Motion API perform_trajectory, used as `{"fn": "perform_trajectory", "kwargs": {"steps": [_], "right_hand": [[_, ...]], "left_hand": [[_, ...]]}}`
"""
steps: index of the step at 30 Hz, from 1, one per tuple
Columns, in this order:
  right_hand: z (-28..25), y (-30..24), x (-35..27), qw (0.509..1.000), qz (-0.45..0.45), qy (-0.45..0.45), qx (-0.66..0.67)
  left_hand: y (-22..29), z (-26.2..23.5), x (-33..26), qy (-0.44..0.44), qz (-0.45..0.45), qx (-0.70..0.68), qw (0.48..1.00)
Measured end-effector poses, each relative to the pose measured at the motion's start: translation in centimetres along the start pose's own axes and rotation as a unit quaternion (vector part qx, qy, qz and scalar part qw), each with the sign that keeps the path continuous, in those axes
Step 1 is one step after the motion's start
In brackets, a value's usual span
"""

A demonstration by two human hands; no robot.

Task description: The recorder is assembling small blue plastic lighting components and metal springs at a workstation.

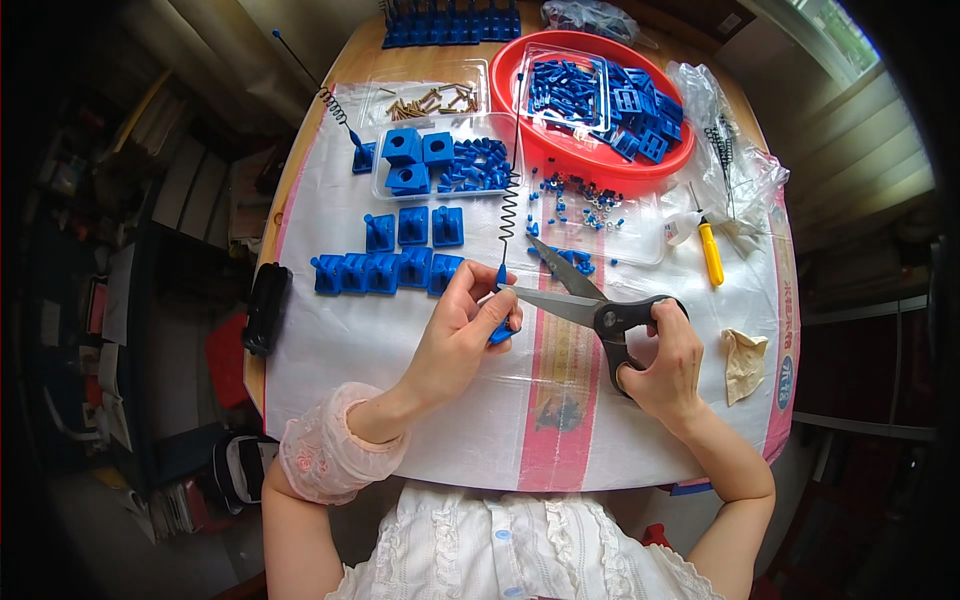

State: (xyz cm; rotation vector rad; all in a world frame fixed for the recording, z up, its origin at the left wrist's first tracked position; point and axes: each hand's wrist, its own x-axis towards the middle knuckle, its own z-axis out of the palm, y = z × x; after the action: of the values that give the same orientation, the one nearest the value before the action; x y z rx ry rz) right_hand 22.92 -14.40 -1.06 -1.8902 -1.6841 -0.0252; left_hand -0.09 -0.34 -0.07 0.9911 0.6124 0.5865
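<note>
My left hand (462,325) pinches a small blue plastic base from which a black coiled spring wire (509,205) rises upright. The lower part of the base is partly hidden by my fingers. In my right hand (662,365) is a pair of scissors (606,317) with dark handles, its blades spread apart. The tip of the lower blade reaches my left thumb and the blue stem under the spring; whether it touches the stem I cannot tell. To the left stands a similar finished-looking piece, a blue base (363,153) with a coiled wire (331,104).
Several blue bases (382,272) stand in rows left of my hands. Behind are a clear tray (440,192) of blue parts, a tray of screws (432,102) and a red basin (510,60). At right lie a yellow-handled tool (711,255), a plastic bag (740,185) and a beige scrap (745,366).
</note>
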Motion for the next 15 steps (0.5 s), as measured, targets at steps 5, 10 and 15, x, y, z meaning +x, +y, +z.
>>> {"fn": "perform_trajectory", "kwargs": {"steps": [5,10,15], "right_hand": [[0.03,0.03,-0.01,1.0,0.002,-0.006,0.003],[0.09,0.02,-0.03,1.0,0.002,-0.003,0.007],[0.12,0.11,-0.1,1.0,0.002,0.0,0.004]], "left_hand": [[-0.47,0.13,0.06,0.007,0.026,-0.011,1.0],[-0.45,-0.34,0.12,-0.01,0.015,0.0,1.0],[-0.21,-0.16,-0.03,-0.007,0.008,0.015,1.0]]}}
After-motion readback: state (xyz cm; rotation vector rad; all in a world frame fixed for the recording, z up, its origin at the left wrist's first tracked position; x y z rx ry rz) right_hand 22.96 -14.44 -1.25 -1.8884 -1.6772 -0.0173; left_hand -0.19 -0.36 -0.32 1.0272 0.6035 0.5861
